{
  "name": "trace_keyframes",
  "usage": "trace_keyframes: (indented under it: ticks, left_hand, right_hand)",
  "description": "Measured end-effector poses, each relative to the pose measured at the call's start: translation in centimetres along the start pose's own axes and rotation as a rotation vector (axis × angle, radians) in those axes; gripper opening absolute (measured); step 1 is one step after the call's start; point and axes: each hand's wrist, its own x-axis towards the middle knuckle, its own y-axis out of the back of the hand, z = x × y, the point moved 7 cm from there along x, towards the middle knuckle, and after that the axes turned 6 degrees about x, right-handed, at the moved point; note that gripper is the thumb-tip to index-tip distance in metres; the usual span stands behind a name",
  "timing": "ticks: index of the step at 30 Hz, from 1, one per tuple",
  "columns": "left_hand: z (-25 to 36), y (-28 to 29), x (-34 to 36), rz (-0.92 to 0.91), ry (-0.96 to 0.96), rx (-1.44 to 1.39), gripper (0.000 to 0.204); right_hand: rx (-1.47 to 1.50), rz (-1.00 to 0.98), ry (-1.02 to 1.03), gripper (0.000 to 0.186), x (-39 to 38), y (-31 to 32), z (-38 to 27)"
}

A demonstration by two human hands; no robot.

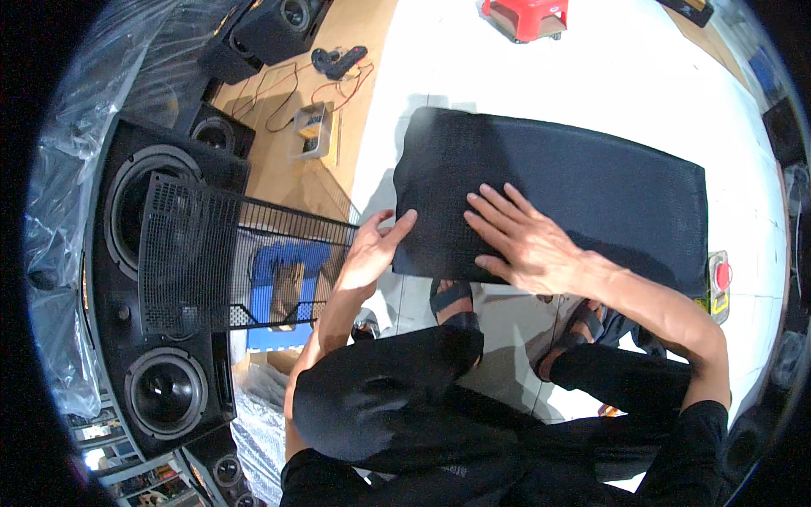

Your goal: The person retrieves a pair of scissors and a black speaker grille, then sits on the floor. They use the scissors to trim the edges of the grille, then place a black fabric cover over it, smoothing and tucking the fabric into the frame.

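A black fabric-covered panel [617,198] lies across the middle of the view, over the white tiled floor and in front of my feet. My left hand [374,249] grips its left edge, thumb on the near side and fingers curled at the edge. My right hand [524,245] lies flat on the fabric with fingers spread, a little right of the left hand. Left of both, a black metal mesh grille [203,253] leans over black speaker cabinets [114,338] with large round drivers.
A plywood board [338,34] at upper left bears speakers, cables, a black tool [338,63] and a plastic container [312,131]. A red stool [528,17] stands at the top. A red-and-yellow object [721,279] lies by the panel's right edge. Plastic wrapping [76,211] lines the far left.
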Motion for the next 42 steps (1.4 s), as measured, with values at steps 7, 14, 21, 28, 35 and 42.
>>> trace_keyframes:
  ticks: [7,14,21,28,35,42]
  left_hand:
    - [0.9,0.1,-2.2,-0.102,-0.022,0.076,0.047]
    - [1.3,0.7,-3.2,-0.052,-0.085,0.006,0.015]
    - [1.6,0.8,-4.0,-0.063,-0.114,-0.119,0.011]
    - [1.8,0.4,-4.6,-0.055,-0.056,-0.136,0.009]
    - [1.1,0.5,-4.4,-0.046,-0.016,-0.155,0.008]
    - [0.7,0.3,-4.4,-0.067,-0.037,-0.130,0.009]
  right_hand:
    - [0.082,0.035,0.069,0.039,-1.2,0.7,-1.2]
    - [0.072,0.006,0.123,0.033,-1.7,0.5,-1.6]
    - [0.095,-0.043,0.139,0.035,-1.7,0.3,-1.6]
    - [0.117,-0.055,0.126,0.038,-1.9,0.3,-1.3]
    - [0.140,0.080,0.146,0.036,-0.5,2.0,-0.9]
    - [-0.034,0.259,-0.039,0.043,6.6,2.3,3.9]
